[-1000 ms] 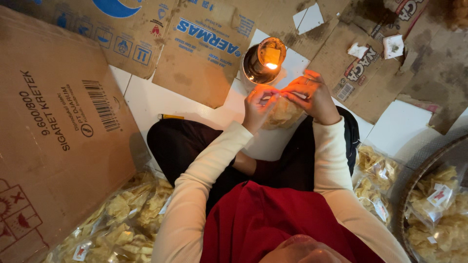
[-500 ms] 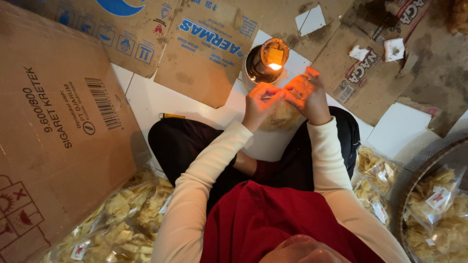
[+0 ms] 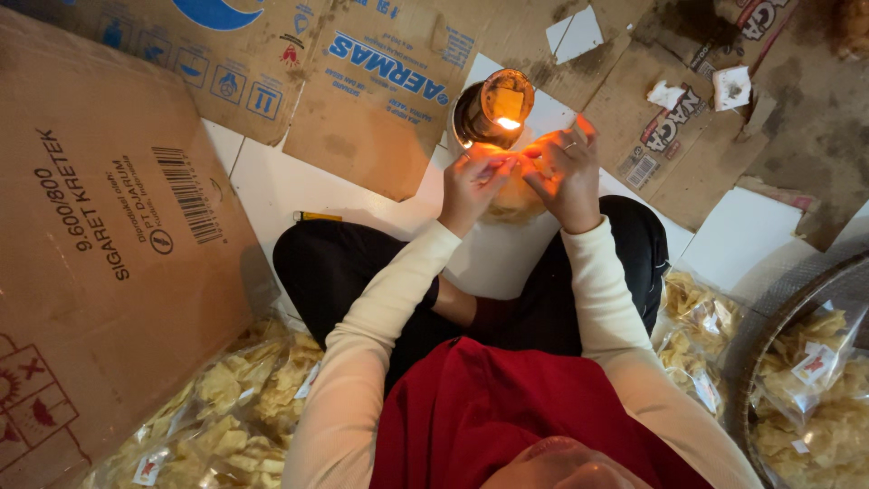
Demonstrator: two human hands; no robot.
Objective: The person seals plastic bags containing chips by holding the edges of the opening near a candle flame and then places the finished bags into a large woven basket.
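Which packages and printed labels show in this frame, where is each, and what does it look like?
Chip bag: clear, yellowish, held by left hand and right hand near the lamp flame.
Big carton: left, brown, black print and barcode.
Flat carton: top, brown, blue print.
Carton piece: upper right, red-black print.
Bag pile: lower left, clear, small white-red labels.
Basin bags: lower right, same labels.

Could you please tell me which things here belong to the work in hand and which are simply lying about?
In use:
left hand and right hand, both pinching the bag of chips
lamp flame in its tin, right by the bag's top edge

Lying about:
flattened cardboard boxes
filled chip bags
round basket
paper scraps
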